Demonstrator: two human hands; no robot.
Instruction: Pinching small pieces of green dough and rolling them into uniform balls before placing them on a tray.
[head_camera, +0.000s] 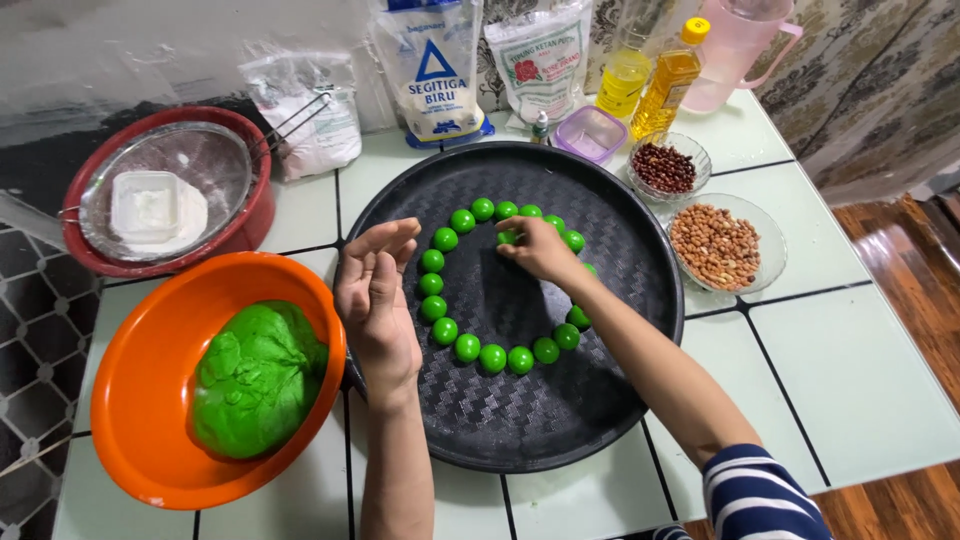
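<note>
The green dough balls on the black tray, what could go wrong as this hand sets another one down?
The right hand is placing a ball inside the ring of green balls; they sit nearly touching, so neighbours may stick or get nudged. Its forearm crosses the ring's right side and could flatten balls there. The dough in the orange bowl lies uncovered and may dry.

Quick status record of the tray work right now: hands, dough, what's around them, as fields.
right hand: fingertips on a green ball inside the ring, over the tray
left hand: open, palm turned inward, holding nothing, at the tray's left edge
black round tray: green dough balls laid in a ring
orange bowl: large lump of green dough, left of tray
glass bowls: peanuts, right of tray
red bowl: sieve with white flour
back of table: flour bags, oil bottles, pink jug
</note>
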